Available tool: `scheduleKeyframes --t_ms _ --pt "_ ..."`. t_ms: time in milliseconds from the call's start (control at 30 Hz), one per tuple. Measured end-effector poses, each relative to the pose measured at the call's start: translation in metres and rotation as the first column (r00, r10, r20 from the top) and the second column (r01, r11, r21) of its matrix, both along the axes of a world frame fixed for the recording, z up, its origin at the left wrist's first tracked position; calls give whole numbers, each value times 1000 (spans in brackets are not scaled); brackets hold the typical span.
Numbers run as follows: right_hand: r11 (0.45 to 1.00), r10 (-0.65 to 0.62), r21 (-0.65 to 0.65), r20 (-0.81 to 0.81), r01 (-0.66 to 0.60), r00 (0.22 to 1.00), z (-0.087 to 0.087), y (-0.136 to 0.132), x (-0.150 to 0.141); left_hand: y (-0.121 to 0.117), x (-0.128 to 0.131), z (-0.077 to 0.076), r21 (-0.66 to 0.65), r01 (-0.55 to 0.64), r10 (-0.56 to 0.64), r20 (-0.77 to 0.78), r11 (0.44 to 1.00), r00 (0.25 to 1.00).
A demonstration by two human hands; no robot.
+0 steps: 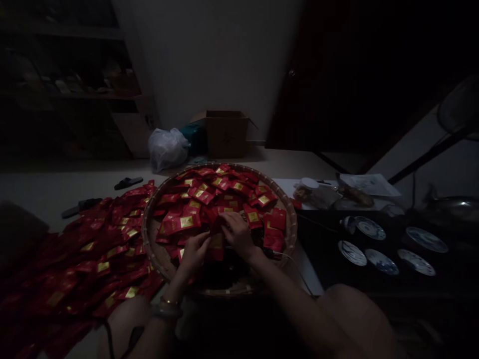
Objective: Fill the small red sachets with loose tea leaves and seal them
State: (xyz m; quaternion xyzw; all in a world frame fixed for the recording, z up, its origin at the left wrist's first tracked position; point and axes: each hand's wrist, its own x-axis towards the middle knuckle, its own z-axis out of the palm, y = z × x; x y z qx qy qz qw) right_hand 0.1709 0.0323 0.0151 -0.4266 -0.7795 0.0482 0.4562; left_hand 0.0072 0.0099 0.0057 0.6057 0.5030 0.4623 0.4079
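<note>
Packet (216, 244): near side of the basket (150, 234), between left hand (195, 249) and right hand (237, 234).
Grip: left pinches the packet's edge; right curls at its top, we cannot tell if closed.
Progress: we judge partway; packets fill basket and floor heap (112, 249), which are done unclear.
Packet axis: runs away from us, probably; pointing end too dark.

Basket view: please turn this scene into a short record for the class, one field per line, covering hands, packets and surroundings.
Basket: round, holding many red packets
Left hand: beside a packet between the hands; grip unclear
Right hand: beside the same packet; grip unclear
Floor pile: more red packets, left
Dishes: blue and white, right
Behind: cardboard box, whitish bag
Light: dim
</note>
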Motion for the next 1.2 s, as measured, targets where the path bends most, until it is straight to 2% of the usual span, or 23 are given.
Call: scheduleKeyframes --t_ms 300,367,467,567,733,867,967,1033,1200 --pt "997 -60 52 -104 65 993 -6 -7 -6 0 -1 2 13 -42 42 -47 999 998" --pt "996 -86 -8 -148 86 985 -5 -8 -7 -1 -1 2 11 -39 40 -47 999 998" --pt "975 -158 -183 -198 122 967 -1 -5 -5 -2 -1 2 23 -19 21 -64 1000 998" --pt "948 -184 -290 -170 129 968 5 1 0 -3 -1 2 47 -5 9 -89 999 996" --pt "957 -67 -280 41 76 997 12 5 7 -3 0 3 44 -26 28 -49 999 998" --pt "980 105 -180 115 -84 988 15 -3 11 -3 4 11 -60 19 -17 34 998 999" --pt "972 207 -143 123 -189 971 17 -12 11 -4 4 17 -130 60 -52 60 990 997" --pt "966 224 -166 142 -200 964 20 -16 11 -4 3 19 -155 39 -30 58 987 998" --pt "954 205 -272 274 -129 940 28 -17 9 -7 1 23 -184 7 13 105 983 994"
